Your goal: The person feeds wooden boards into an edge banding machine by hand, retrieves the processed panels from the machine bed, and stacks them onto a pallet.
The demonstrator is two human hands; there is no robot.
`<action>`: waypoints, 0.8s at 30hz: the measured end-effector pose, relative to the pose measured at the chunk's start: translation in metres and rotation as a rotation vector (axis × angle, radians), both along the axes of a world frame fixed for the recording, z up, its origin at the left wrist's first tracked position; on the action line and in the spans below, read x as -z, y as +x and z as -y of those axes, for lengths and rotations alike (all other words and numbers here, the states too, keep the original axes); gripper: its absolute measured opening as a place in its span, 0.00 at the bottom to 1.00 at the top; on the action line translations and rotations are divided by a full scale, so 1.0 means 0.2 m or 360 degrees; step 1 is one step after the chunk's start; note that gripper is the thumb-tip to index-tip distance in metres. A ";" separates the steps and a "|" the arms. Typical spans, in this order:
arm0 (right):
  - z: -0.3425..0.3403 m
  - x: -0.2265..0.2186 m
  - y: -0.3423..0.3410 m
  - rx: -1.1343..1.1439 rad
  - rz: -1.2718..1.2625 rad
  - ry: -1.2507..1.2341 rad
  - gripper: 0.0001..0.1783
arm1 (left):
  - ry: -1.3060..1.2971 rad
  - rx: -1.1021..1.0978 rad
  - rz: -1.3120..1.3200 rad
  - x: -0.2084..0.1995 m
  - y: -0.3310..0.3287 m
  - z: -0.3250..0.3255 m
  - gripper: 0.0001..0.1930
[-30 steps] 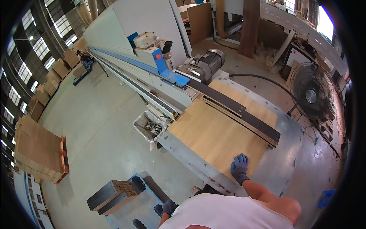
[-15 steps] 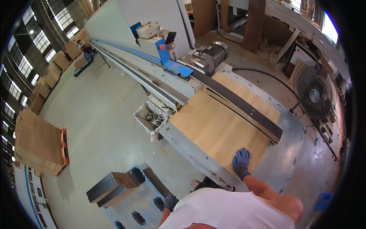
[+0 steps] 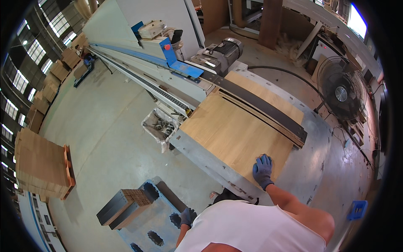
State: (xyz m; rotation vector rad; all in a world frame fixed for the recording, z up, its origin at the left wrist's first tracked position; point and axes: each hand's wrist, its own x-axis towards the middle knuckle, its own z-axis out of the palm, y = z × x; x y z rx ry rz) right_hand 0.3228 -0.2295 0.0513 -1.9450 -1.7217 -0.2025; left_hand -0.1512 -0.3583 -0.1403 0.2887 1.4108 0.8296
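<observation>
**My gloved right hand (image 3: pixel 262 171) is resting on a pale, rectangular wood-grain panel (image 3: pixel 226 134)**

My right fingers are lying close together and extended, gripping nothing, near the panel's closer edge; my palm is probably steadying it. My left hand (image 3: pixel 187 216), in a blue-grey glove, is hanging beside a flat, pale-blue platform with jagged dark holes (image 3: pixel 138 233); I cannot tell whether its fingers are holding the edge.

The panel is lying on a broad, grey metal table (image 3: pixel 312 166). A long, dark-brown flat bar (image 3: pixel 253 101) is running across it, seemingly as a guide.

Beyond the table's left corner, an open bin with a whitish plastic liner (image 3: pixel 164 145) is holding small grey scraps (image 3: pixel 162 125), perhaps catching waste. The platform is carrying a block of dark-faced stacked boards (image 3: pixel 124 206), apparently squared up for moving together.
</observation>
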 end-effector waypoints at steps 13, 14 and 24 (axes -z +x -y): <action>0.03 0.02 0.05 0.0051 0.0032 -0.0047 0.16 | -0.0209 -0.0110 -0.0171 -0.32 0.17 -0.09 0.05; 0.04 0.02 0.06 0.0063 0.0036 -0.0038 0.16 | -0.0203 -0.0212 -0.0133 -0.31 0.17 -0.10 0.05; -0.24 -0.05 0.04 0.0001 -0.0104 -0.0004 0.17 | 0.0293 0.0709 -0.0559 -0.22 0.02 -0.02 0.10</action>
